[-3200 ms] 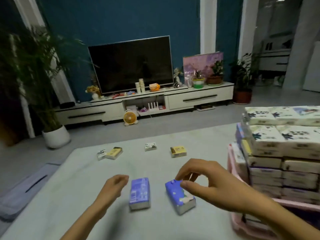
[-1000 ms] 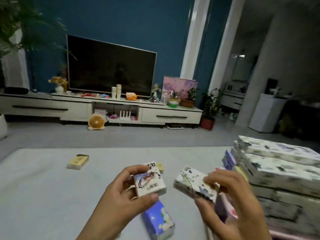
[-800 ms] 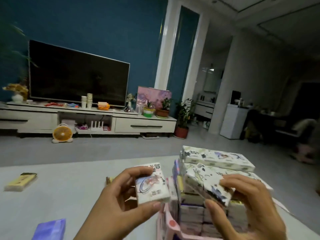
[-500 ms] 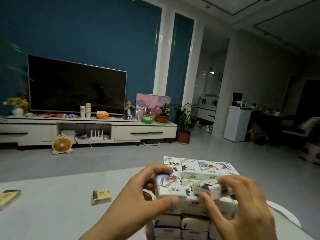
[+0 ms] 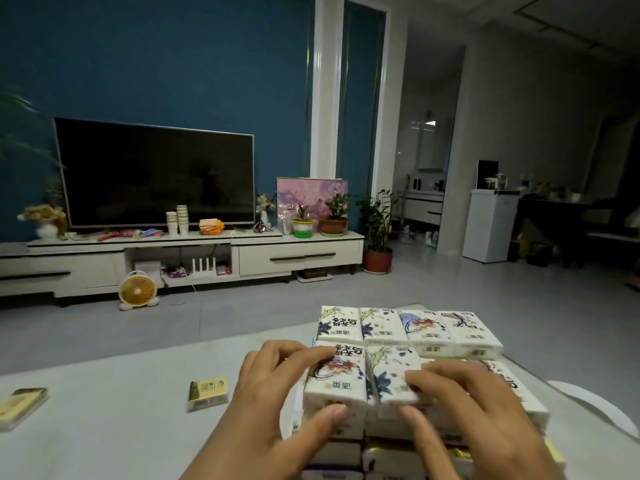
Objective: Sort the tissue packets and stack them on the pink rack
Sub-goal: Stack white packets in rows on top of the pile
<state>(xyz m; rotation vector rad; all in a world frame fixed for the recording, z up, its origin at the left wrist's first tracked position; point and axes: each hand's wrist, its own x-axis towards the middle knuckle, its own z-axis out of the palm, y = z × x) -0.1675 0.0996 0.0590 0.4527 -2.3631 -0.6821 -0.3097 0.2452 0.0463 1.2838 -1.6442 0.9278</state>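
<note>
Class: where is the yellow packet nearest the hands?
Head view, left of centre: the yellow packet lies on the table, just left of the left hand.

Bare past the wrist: left hand (image 5: 277, 403), right hand (image 5: 467, 410). Short, plain nails at the thumb tips. Uncovered forearm behind the left hand; just the wrist seen behind the right.
</note>
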